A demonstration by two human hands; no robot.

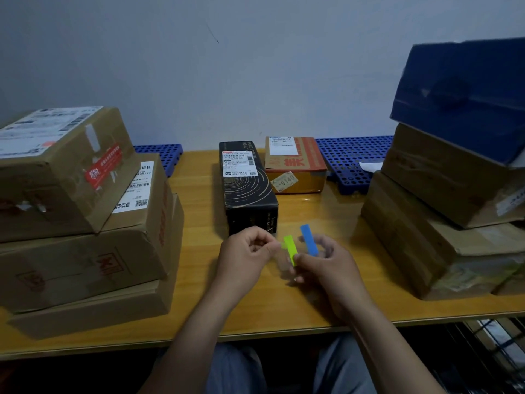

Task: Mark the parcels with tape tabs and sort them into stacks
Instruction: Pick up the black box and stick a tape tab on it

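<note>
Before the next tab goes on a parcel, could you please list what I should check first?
1. Green tab pinched between left hand and right hand: ok.
2. Blue tab held apart in the right hand: ok.
3. Black box lies close ahead, no colour tab showing: ok.
4. Small brown box behind it already tabbed: cannot tell.
5. Left stack squared up: top box sits askew, not ok.

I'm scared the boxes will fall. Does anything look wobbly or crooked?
Yes. The blue box on top of the right stack looks tilted, not flat on the brown box below. The top box of the left stack looks dented and scuffed.
</note>
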